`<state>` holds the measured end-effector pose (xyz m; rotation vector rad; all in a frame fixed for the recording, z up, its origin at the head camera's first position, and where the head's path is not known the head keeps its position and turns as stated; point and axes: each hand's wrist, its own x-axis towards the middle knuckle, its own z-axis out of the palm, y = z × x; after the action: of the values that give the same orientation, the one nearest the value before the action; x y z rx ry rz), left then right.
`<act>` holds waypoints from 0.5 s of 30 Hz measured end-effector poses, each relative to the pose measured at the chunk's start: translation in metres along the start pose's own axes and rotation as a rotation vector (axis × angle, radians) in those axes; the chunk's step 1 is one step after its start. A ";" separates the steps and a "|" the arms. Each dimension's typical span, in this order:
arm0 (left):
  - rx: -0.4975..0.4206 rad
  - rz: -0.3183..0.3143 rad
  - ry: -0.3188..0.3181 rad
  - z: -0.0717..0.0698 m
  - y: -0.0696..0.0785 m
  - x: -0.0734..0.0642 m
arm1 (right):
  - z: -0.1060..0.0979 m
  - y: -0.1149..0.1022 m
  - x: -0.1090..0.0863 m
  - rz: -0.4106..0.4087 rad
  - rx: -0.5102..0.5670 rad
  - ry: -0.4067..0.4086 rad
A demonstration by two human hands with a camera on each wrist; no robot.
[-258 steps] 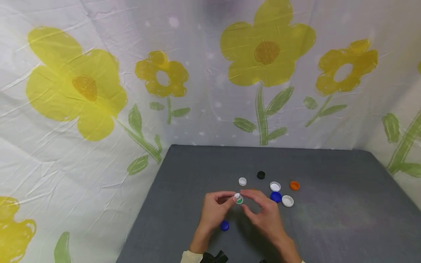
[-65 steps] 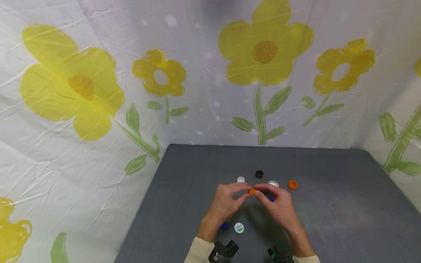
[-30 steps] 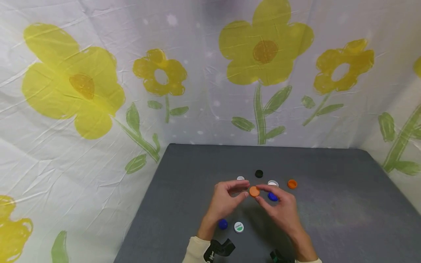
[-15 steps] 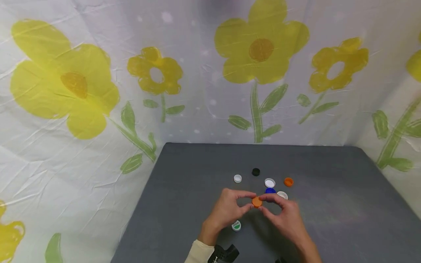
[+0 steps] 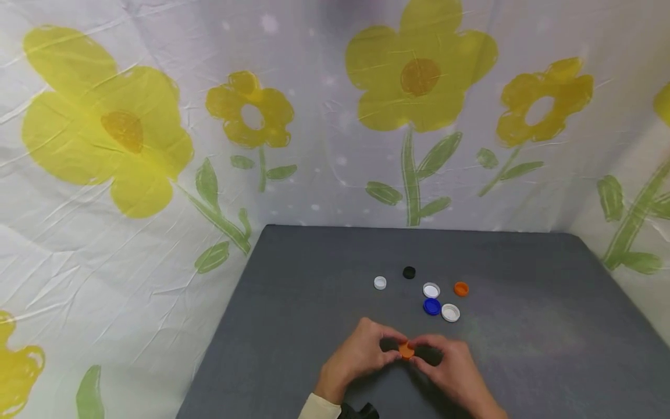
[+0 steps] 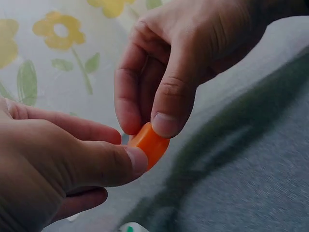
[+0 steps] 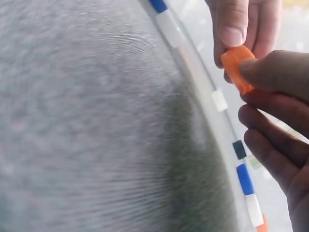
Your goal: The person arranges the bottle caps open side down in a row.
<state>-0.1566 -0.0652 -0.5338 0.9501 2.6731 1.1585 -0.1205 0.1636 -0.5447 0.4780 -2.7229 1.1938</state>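
Note:
An orange bottle cap (image 5: 406,351) is held between both hands, low over the near middle of the table. My left hand (image 5: 361,352) pinches its left side with thumb and forefinger. From the opposite side, my right hand (image 5: 454,368) pinches the cap's right edge. In the left wrist view the cap (image 6: 153,145) stands tilted, with both thumbs on it. The right wrist view also shows its ribbed side (image 7: 236,67) between the fingers. A white cap with a green mark (image 6: 133,228) peeks in at the bottom of the left wrist view.
Beyond the hands on the grey table (image 5: 293,291) lie a small white cap (image 5: 380,283), a black cap (image 5: 409,272), a white cap (image 5: 431,290), a blue cap (image 5: 432,306), another white cap (image 5: 451,313) and an orange cap (image 5: 461,289). A flowered curtain (image 5: 324,116) hangs behind.
A white green-printed cap was handled first and set down; then the orange cap came into both hands. Lately the hands brought it nearer the body, covering the near caps in the head view.

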 end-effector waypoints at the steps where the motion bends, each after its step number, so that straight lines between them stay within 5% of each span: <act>1: 0.012 0.002 -0.005 0.002 -0.001 0.000 | 0.001 0.001 -0.001 -0.005 -0.012 -0.004; 10: 0.062 -0.031 -0.082 0.009 0.000 -0.003 | 0.003 0.005 -0.007 -0.029 -0.048 -0.056; 15: 0.141 0.027 -0.055 0.014 -0.001 -0.005 | 0.004 0.007 -0.008 -0.043 -0.052 -0.084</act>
<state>-0.1483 -0.0595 -0.5454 1.0261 2.7355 0.9447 -0.1155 0.1670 -0.5537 0.5902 -2.7907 1.1136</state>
